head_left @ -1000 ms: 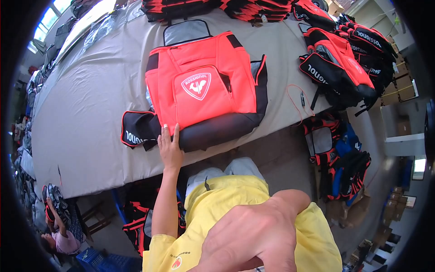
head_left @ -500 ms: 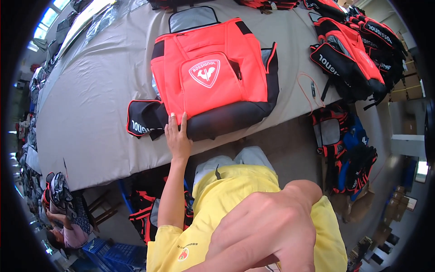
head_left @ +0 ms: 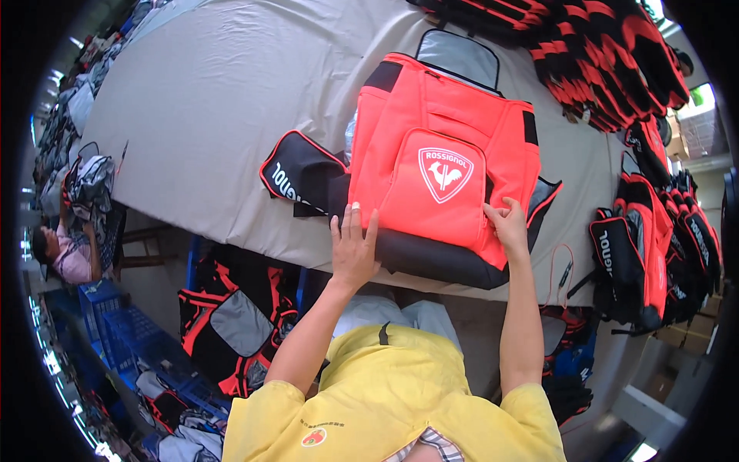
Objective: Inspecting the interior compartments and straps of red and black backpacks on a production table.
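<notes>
Right, the red bag (head_left: 412, 192) lies face up on the covered table (head_left: 208, 131), near its front edge. Its long axis runs away from the person, far end leaning right: the grey top flap (head_left: 459, 58) points outward, the black base (head_left: 439, 266) faces the yellow shirt (head_left: 400, 385). The white crest (head_left: 446, 174) sits upright, and a black side flap (head_left: 304, 173) juts left. Left hand (head_left: 354, 250) flat on the lower left corner, fingers apart; right hand (head_left: 509, 231) at the pocket's right edge, thumb and forefinger bent; whether they're pinching cloth, can't tell.
</notes>
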### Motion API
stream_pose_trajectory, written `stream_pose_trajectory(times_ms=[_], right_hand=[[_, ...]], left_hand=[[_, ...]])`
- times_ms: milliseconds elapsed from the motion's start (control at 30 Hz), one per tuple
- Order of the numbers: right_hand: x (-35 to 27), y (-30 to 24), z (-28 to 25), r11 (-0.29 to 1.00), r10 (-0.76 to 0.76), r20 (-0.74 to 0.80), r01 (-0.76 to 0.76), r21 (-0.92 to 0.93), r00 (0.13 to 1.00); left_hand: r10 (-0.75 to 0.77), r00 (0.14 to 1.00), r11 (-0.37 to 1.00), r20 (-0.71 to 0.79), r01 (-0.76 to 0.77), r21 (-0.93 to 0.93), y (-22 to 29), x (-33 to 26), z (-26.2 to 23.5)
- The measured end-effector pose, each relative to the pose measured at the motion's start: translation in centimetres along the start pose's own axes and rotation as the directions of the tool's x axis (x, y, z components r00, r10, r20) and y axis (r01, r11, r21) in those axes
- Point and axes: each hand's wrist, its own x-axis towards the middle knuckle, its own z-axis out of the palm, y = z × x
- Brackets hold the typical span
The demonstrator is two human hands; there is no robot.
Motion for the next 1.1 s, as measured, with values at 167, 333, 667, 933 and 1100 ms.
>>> stream_pose_trajectory(times_ms=[167, 333, 667, 933, 1100], right_hand=[[2.5, 1.4, 0.2, 0.990, -0.127, 0.269, 0.108, 0.086, 0.955], [1.1, -0.7, -2.3, 0.982, 0.035, 0.414, 0.045, -0.183, 0.909], [-2.0, -2.7, -2.6, 0.656, -0.485, 0.441, 0.648, -0.386, 0.755], [-6.2, -12.2, 3.8, 0.706, -0.328, 0.507, 0.563, -0.429, 0.797], [2.5, -15.3, 16.2, 0.662, -0.318, 0.452, 0.537, -0.523, 0.833]], left_hand=[[-0.043, 0.994, 0.999, -0.095, 0.045, 0.018, 0.2, 0.1, 1.1], [-0.060, 0.994, 0.997, -0.087, 0.055, -0.053, 0.4, 0.4, 2.3], [-0.041, 0.989, 0.999, -0.139, 0.040, -0.009, -0.9, 0.4, 3.8], [-0.053, 0.992, 0.997, -0.116, 0.047, -0.056, -0.7, -0.4, 4.8], [-0.026, 1.000, 0.975, -0.011, 0.023, -0.219, -1.1, -0.2, 3.0]])
